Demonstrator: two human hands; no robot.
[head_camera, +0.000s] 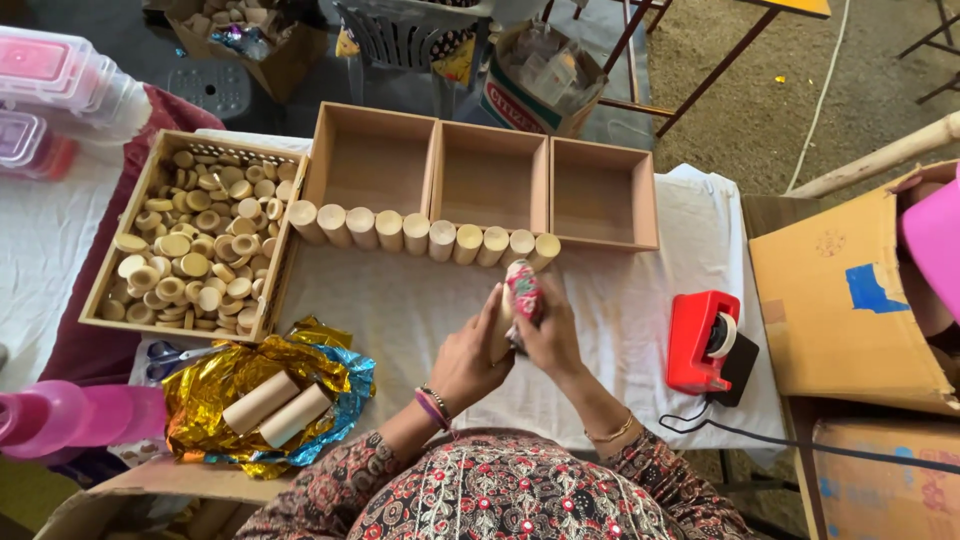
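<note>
Both hands meet above the white-clothed desk (620, 300). The left hand (468, 355) has its grip closed around a pale wooden cylinder (499, 325), and the right hand (550, 335) has its grip closed on a patterned red cloth wrap (524, 290) pressed against that cylinder's top. Left of the hands, two more cylinders (275, 408) lie on crumpled gold foil (215, 385). Right of them sits a red tape dispenser (705, 342). Just beyond the hands runs a row of cylinders (420, 233), then three empty wooden boxes (485, 178); far left, a box of wooden discs (195, 250).
</note>
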